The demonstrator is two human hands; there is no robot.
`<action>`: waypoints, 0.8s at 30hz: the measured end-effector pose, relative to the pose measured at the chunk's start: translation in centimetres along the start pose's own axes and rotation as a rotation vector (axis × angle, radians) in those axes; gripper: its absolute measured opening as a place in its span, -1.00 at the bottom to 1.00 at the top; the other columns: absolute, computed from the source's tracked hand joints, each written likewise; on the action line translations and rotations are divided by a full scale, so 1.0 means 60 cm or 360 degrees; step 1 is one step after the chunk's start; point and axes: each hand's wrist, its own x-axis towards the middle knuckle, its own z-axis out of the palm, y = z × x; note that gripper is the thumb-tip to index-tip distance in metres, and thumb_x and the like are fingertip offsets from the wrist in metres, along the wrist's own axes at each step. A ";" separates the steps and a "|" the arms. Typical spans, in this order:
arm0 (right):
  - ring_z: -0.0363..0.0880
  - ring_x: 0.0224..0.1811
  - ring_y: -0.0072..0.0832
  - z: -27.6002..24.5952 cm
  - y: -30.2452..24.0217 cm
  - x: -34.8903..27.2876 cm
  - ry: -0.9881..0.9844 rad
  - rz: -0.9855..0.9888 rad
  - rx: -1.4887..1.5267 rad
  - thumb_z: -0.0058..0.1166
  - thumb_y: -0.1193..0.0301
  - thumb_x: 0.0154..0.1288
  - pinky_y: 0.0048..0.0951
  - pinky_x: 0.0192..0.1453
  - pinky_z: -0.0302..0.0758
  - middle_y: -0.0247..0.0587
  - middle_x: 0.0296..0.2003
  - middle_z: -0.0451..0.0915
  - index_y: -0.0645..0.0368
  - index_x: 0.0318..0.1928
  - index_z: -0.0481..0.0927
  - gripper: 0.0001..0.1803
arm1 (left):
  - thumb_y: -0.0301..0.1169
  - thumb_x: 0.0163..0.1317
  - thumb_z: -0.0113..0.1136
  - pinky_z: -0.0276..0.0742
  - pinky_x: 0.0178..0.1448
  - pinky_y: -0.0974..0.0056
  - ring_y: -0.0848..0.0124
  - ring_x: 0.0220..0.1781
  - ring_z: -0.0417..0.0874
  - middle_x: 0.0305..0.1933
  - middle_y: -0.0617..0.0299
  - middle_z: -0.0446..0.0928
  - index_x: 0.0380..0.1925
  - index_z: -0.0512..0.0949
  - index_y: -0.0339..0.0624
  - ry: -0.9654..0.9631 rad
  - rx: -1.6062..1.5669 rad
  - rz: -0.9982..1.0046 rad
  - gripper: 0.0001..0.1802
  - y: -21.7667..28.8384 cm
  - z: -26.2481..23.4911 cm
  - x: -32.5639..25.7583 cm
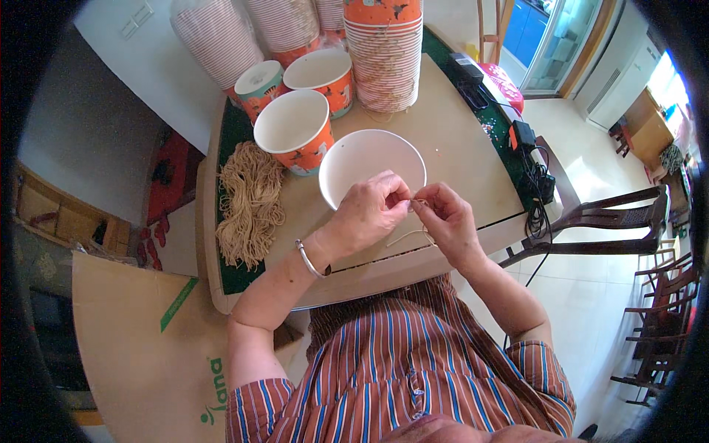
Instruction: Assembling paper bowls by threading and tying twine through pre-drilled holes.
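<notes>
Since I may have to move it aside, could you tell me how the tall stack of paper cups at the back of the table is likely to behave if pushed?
The tall stack of paper cups looks light for its size, being thin paper. It stands high on a narrow base, so a push near the top would probably tip it. Other cups stand close beside it and might get knocked.

Just one view here, taken from head height and aimed steeply down over the chest, so the striped shirt (399,376) fills the bottom centre. Both forearms are seen coming up from the lower edge to mid-frame, pretty close to the lens. The table (458,140) is caught in the upper middle, and straight edges get bent toward the rim by the fisheye. Corners are blacked out.
</notes>
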 end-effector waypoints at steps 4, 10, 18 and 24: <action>0.43 -0.35 -0.84 0.000 -0.002 0.002 -0.0004 0.0064 0.0085 0.13 0.57 0.37 -0.73 -0.31 0.35 -0.51 -0.37 0.55 0.23 -0.18 0.54 -0.94 | -0.53 0.22 0.21 0.58 -0.14 0.35 0.46 -0.28 0.64 -0.33 0.16 0.55 -0.33 0.56 -0.36 0.0022 0.0006 0.0030 -0.91 0.001 -0.001 0.001; 0.38 -0.45 -0.85 0.002 -0.007 0.002 -0.0026 0.0064 0.0186 0.14 0.51 0.38 -0.73 -0.46 0.27 -0.53 -0.42 0.51 0.20 -0.21 0.53 -0.94 | -0.52 0.21 0.22 0.59 -0.13 0.33 0.43 -0.28 0.64 -0.32 0.14 0.56 -0.33 0.55 -0.35 0.0020 0.0030 -0.0008 -0.90 0.002 -0.002 -0.002; 0.45 -0.35 -0.79 0.002 -0.024 0.003 -0.0056 0.0285 0.0293 0.20 0.49 0.34 -0.69 -0.30 0.39 -0.48 -0.39 0.53 0.24 -0.25 0.54 -0.89 | -0.51 0.21 0.23 0.58 -0.15 0.32 0.43 -0.28 0.64 -0.35 0.16 0.57 -0.33 0.55 -0.32 0.0087 0.0044 -0.0006 -0.90 -0.001 0.001 -0.002; 0.42 -0.41 -0.79 0.001 -0.004 0.007 -0.0008 0.0021 0.0157 0.17 0.54 0.32 -0.68 -0.36 0.37 -0.49 -0.46 0.51 0.25 -0.25 0.54 -0.93 | -0.52 0.21 0.23 0.58 -0.15 0.34 0.46 -0.29 0.64 -0.33 0.18 0.57 -0.33 0.55 -0.33 0.0041 -0.0026 -0.0044 -0.91 0.000 0.001 0.000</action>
